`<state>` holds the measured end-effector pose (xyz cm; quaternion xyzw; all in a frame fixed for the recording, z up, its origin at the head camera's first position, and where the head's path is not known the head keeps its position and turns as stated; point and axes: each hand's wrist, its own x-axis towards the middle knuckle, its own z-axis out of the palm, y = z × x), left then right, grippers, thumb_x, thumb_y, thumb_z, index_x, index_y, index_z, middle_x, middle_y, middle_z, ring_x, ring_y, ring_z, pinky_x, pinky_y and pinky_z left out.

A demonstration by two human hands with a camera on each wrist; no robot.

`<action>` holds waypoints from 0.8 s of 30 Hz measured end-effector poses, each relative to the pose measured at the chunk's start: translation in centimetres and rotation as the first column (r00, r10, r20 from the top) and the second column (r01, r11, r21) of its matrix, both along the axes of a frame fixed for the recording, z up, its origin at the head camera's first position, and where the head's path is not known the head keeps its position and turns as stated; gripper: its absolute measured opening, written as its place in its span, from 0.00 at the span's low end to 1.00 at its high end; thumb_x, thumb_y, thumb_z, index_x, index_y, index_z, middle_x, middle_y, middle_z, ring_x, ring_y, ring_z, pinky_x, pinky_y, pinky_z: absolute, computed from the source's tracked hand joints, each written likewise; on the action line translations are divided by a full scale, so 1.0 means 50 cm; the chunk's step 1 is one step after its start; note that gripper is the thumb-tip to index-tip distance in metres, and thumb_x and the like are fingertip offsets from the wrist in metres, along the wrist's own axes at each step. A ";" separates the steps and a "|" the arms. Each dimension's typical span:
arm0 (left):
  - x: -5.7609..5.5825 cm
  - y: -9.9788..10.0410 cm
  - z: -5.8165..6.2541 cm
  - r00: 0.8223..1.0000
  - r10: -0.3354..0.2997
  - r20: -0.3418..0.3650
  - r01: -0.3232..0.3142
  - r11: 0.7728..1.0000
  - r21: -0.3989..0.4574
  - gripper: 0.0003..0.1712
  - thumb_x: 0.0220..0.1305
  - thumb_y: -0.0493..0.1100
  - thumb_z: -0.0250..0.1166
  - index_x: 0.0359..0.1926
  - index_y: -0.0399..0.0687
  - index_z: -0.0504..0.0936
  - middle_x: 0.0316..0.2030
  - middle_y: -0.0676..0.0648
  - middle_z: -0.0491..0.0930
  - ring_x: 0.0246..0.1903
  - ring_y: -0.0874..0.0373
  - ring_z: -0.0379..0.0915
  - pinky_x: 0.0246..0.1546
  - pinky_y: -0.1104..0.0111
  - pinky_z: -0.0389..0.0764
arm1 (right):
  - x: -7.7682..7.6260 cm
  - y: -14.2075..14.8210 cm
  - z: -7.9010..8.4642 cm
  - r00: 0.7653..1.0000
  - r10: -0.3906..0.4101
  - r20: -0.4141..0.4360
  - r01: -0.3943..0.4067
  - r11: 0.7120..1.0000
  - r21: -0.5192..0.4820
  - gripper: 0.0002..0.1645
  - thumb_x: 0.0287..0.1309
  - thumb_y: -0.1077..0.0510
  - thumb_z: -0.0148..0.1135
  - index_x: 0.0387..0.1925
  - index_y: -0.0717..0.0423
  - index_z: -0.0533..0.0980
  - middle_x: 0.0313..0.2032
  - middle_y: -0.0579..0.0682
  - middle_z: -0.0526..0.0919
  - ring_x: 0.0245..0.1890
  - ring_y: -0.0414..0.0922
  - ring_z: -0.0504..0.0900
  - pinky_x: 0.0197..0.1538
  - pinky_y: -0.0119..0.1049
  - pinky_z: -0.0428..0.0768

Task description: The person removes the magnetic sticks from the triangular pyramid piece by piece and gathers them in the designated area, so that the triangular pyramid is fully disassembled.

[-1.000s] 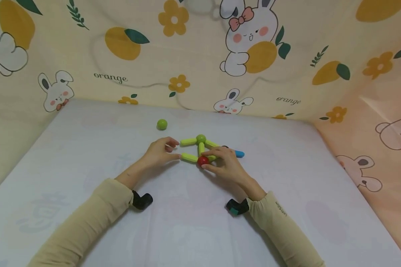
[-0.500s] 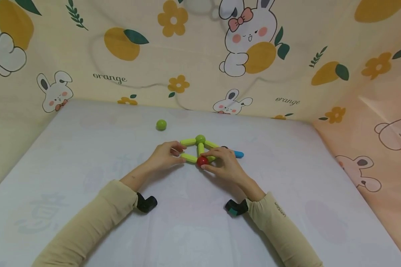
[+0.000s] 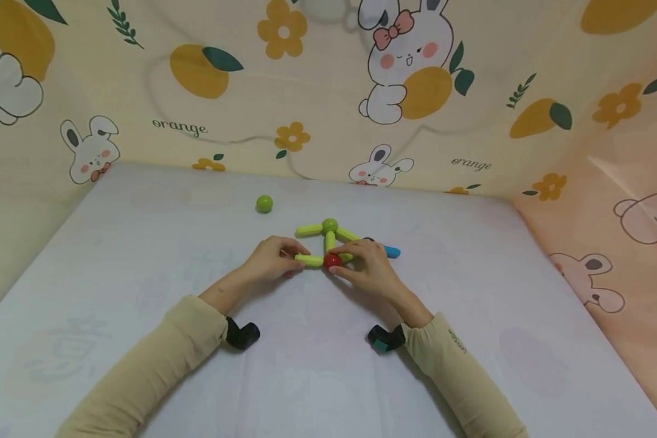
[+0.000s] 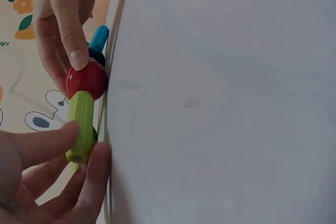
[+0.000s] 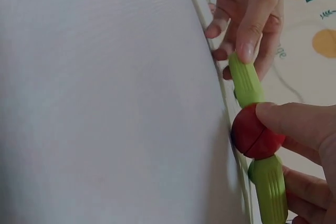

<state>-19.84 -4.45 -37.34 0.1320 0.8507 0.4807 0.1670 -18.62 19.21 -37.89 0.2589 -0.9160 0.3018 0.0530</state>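
Observation:
My left hand (image 3: 274, 258) pinches the free end of a yellow-green ribbed rod (image 3: 309, 261) between thumb and fingers. That rod joins a red ball (image 3: 332, 261), which my right hand (image 3: 373, 267) holds with thumb and fingertips. Both belong to a stick-and-ball frame: a green ball (image 3: 330, 225) sits behind the red one, with a short rod (image 3: 330, 242) linking the two. Another yellow-green rod (image 3: 309, 230) points left from the green ball, its end free. A blue rod (image 3: 392, 252) sticks out at the right; a dark piece beside it is mostly hidden by my right hand.
A loose green ball (image 3: 264, 204) lies on the white tabletop (image 3: 317, 377), behind and left of the frame. A printed cloth (image 3: 224, 97) with rabbits and oranges rises along the back and sides. Each wrist carries a black camera mount.
My left hand has moved right and taken hold of the near left rod. That rod's free end has swung slightly toward me. The right hand has stayed on the red ball.

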 end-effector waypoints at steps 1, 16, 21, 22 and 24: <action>0.001 -0.001 0.000 1.000 -0.003 0.015 0.003 1.000 0.001 0.14 0.62 0.35 0.64 0.49 0.39 0.82 0.38 0.41 0.81 0.29 0.58 0.77 0.31 0.72 0.79 | 0.000 -0.001 0.000 1.000 -0.006 -0.004 0.006 1.000 0.003 0.20 0.50 0.52 0.72 0.47 0.51 0.83 0.43 0.49 0.85 0.50 0.50 0.76 0.57 0.55 0.62; 0.007 -0.013 -0.001 0.996 -0.041 0.076 0.039 0.999 0.028 0.14 0.63 0.36 0.63 0.50 0.37 0.81 0.39 0.40 0.81 0.27 0.62 0.79 0.32 0.73 0.81 | 0.003 -0.011 -0.006 0.999 -0.042 0.018 0.042 0.999 0.003 0.20 0.51 0.52 0.71 0.48 0.52 0.82 0.47 0.52 0.84 0.54 0.52 0.75 0.58 0.55 0.60; 0.010 -0.037 -0.005 0.994 -0.048 0.103 0.041 0.997 0.069 0.16 0.63 0.35 0.63 0.51 0.35 0.81 0.41 0.40 0.80 0.29 0.62 0.79 0.35 0.71 0.82 | -0.001 -0.006 -0.002 0.998 -0.054 0.032 0.055 0.998 -0.010 0.20 0.51 0.54 0.72 0.47 0.53 0.82 0.47 0.52 0.84 0.54 0.51 0.76 0.59 0.55 0.61; 0.010 -0.043 -0.006 0.993 -0.046 0.109 0.037 0.996 0.081 0.16 0.63 0.35 0.63 0.51 0.35 0.80 0.42 0.39 0.80 0.30 0.62 0.80 0.36 0.71 0.83 | -0.002 -0.005 -0.002 0.997 -0.059 0.039 0.060 0.998 -0.014 0.20 0.51 0.54 0.72 0.47 0.53 0.82 0.47 0.52 0.84 0.54 0.51 0.76 0.59 0.54 0.60; 0.011 -0.054 -0.008 0.991 -0.045 0.126 0.031 0.993 0.110 0.17 0.63 0.34 0.63 0.52 0.33 0.80 0.44 0.38 0.80 0.32 0.62 0.80 0.38 0.70 0.83 | -0.003 -0.003 -0.001 0.997 -0.064 0.052 0.064 0.998 -0.015 0.20 0.51 0.54 0.72 0.48 0.53 0.82 0.48 0.52 0.84 0.55 0.51 0.75 0.60 0.54 0.60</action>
